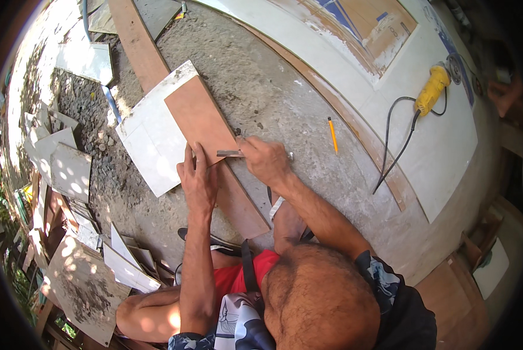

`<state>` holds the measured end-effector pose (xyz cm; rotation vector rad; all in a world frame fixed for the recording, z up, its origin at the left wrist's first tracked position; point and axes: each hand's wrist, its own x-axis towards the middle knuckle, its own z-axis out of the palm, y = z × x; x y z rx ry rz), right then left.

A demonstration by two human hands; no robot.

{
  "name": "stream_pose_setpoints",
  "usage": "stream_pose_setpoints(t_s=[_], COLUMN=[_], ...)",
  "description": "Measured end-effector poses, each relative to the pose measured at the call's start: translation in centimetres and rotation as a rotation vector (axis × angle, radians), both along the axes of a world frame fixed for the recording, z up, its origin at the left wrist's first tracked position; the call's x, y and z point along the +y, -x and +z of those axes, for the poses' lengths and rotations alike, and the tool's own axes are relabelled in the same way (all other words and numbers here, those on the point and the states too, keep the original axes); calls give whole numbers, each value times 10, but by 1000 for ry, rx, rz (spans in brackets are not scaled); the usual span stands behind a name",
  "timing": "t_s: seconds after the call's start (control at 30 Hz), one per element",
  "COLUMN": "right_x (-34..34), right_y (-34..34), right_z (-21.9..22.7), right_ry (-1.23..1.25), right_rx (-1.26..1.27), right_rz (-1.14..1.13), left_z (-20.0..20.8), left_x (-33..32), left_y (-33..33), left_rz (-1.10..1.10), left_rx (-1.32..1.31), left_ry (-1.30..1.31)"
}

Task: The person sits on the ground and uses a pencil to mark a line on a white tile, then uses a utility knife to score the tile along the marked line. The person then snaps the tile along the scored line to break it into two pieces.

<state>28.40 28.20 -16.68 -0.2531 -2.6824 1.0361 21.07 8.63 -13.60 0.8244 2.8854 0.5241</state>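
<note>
A flat, reddish-brown rectangular piece [201, 114] lies at a slant on a larger white tile-like panel [151, 137]. My left hand [199, 184] rests at its near edge, index and middle fingers stretched onto it. Closed around a short, flat grey metal tool [229, 153], my right hand [265, 158] is at the piece's near right corner. One end of the tool sticks out left over the near edge; its exact kind is unclear. Below the panel, a long brown strip [238, 201] runs toward my feet, and another brown strip [136, 44] extends away at the far side.
An orange pencil [332, 135] lies on the concrete floor to the right. Beyond it, a yellow angle grinder [432, 91] with a black cord sits on a large white panel [442, 151]. Broken tile pieces [69, 166] and gravel [98, 128] are at the left.
</note>
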Motion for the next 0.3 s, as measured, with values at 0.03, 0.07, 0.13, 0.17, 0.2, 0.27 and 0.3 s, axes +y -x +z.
stream_pose_setpoints(t_s=[0.03,0.07,0.13,0.17,0.2,0.27,0.3], right_x=[0,0,0,1,0,1,0], right_y=[0,0,0,0,0,0,0], right_z=[0,1,0,0,0,0,0], right_ry=[0,0,-3,-4,-2,1,2], right_rx=[-4,-9,-12,-14,-15,-17,-17], right_rz=[4,8,10,11,12,13,14], left_z=[0,-1,-2,-2,-2,-2,-1], left_x=[0,-1,0,0,-1,-3,-4], left_y=[-1,-1,-2,-2,-2,-1,1], left_rz=[9,8,6,4,4,-4,-12], left_rx=[4,15,36,35,33,28,25], left_ry=[-1,-2,-5,-6,-5,-1,3])
